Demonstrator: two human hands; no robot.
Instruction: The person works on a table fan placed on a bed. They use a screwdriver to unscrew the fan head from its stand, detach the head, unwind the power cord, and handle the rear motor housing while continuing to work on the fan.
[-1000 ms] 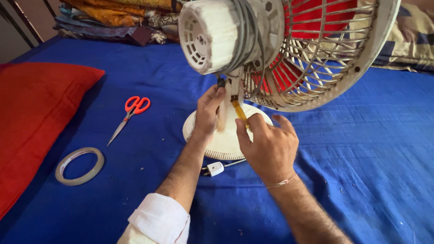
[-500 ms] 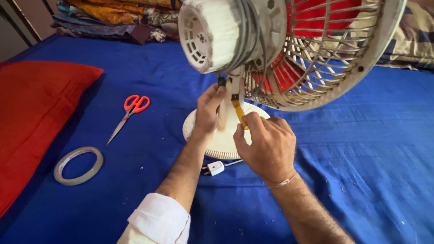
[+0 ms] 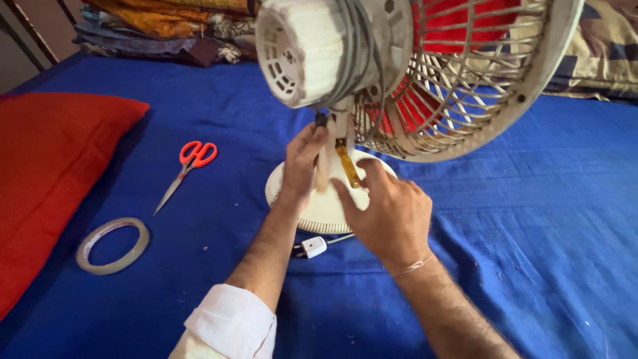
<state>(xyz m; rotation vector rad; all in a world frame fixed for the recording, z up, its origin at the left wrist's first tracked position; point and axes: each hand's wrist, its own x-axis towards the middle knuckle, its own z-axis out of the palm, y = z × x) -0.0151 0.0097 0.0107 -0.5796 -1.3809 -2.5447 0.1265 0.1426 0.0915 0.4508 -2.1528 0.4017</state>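
A cream table fan (image 3: 345, 60) with red blades behind a wire guard stands on its round base (image 3: 319, 213) on a blue sheet. My left hand (image 3: 302, 163) grips the fan's neck just below the motor housing. My right hand (image 3: 389, 213) holds a yellow-handled screwdriver (image 3: 347, 166), its tip pointing up into the neck joint. A white plug (image 3: 311, 247) on the fan's cord lies in front of the base, between my forearms.
Red-handled scissors (image 3: 189, 163) lie on the sheet to the left. A roll of clear tape (image 3: 111, 246) rests nearer me, beside a red pillow (image 3: 46, 173). Folded patterned cloth (image 3: 159, 23) is piled at the far edge of the blue sheet (image 3: 531, 219).
My right hand has shifted slightly on the screwdriver at the neck joint. My left hand stays on the fan's neck.
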